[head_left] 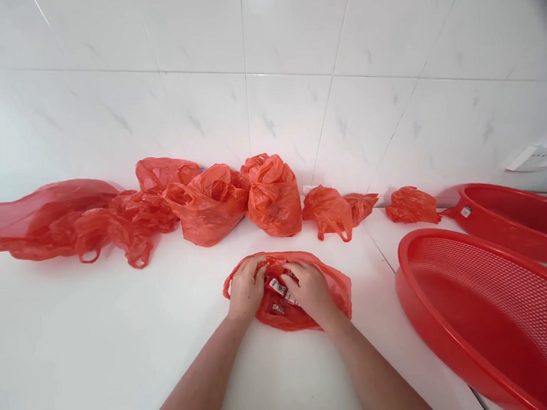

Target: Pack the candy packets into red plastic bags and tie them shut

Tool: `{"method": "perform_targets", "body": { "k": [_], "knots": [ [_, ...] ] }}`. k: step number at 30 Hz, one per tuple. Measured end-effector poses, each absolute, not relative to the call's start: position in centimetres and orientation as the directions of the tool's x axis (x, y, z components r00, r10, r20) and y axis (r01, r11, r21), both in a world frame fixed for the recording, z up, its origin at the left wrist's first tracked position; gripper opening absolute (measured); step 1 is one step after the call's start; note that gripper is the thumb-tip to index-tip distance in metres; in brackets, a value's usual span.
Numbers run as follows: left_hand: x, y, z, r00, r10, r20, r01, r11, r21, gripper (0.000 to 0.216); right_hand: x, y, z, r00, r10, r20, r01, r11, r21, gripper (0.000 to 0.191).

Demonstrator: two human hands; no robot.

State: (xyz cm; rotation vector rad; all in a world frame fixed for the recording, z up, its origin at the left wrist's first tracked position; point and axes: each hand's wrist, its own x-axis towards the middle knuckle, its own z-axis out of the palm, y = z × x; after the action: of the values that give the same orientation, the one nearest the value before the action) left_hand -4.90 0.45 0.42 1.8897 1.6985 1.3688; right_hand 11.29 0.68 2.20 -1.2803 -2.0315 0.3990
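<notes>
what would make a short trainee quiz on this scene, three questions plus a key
1. Multiple choice: what shows inside the open red bag, between the left hand and the right hand?
A) a metal spoon
B) small printed packets
C) green apples

2. True or false: the nearer mesh basket stands to the right of the open red bag.

3. Fill in: beyond the open red bag, other red plastic bags sit in a row along the tiled ____.

Key: 1. B; 2. true; 3. wall

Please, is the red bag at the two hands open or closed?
Open: the bag is spread apart, and small packets show inside.
</notes>
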Motion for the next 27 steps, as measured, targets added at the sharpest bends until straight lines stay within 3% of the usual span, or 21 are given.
{"method": "perform_targets", "body": {
  "k": [5,8,11,17,22,27],
  "knots": [
    [-4.5,0.5,0.3,-0.088,0.886,0.456,0.643,-0.3,0.705,0.021,13.8,0.5,3.0,-0.304,0.937,0.171,0.679,0.339,-0.652,0.015],
    [-4.4,0.4,0.3,-0.053,0.893,0.447,0.645,-0.312,0.698,0.02,14.1,0.1,3.2,-0.343,0.934,0.104,0.725,0.333,-0.603,0.019],
    [-4.4,0.4,0.3,-0.034,0.895,0.445,0.645,-0.321,0.693,0.021,13.7,0.0,3.2,-0.327,0.943,0.066,0.775,0.308,-0.552,0.005],
    [-4.5,0.3,0.2,-0.003,0.901,0.433,0.645,-0.329,0.69,0.025,14.1,0.6,2.9,-0.157,0.971,0.179,0.793,0.232,-0.563,0.009],
    [-4.4,0.2,0.4,-0.003,0.905,0.426,0.647,-0.323,0.69,0.025,14.3,0.8,2.8,-0.171,0.971,0.166,0.791,0.236,-0.565,0.011],
    [-4.3,0.1,0.8,-0.011,0.902,0.432,0.622,-0.332,0.709,0.027,12.8,0.3,2.5,-0.242,0.928,0.285,0.771,0.362,-0.524,0.016]
  ]
}}
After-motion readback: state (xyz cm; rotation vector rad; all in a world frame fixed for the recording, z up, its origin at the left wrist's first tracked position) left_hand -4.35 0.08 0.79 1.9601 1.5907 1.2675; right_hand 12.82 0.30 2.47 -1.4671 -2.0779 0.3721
